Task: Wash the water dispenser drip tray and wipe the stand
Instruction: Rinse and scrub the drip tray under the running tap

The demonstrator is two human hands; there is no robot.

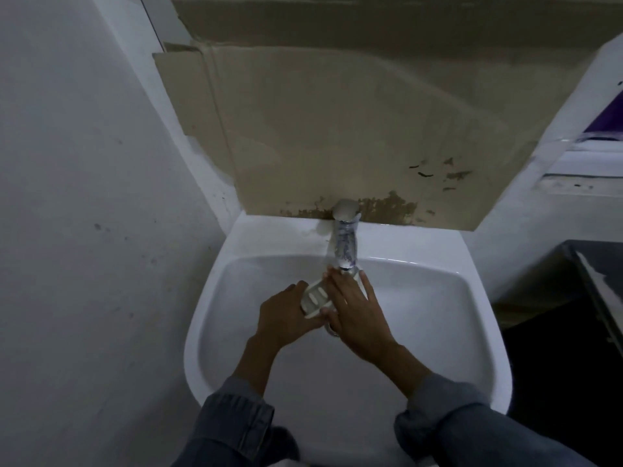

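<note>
While the plain wall fills everything out beyond the left hand, that hand curls around the near-left end of the drip tray, thumb on the upper edge and fingers tucked under, so it carries the tray's weight above the sink. The tray is a pale slotted piece, and its long axis runs from the left hand's grip diagonally up and away toward the tap, its far end lying just under the spout. Just to the right, the right hand lies spread and flat across the tray's top, fingers extended toward the spout, gripping nothing; it presses or rubs rather than holds. Whether water is running is hard to tell in this dim light. The washing seems underway, and the right hand is the nearer one for scrubbing along that diagonal while the left steadies.
</note>
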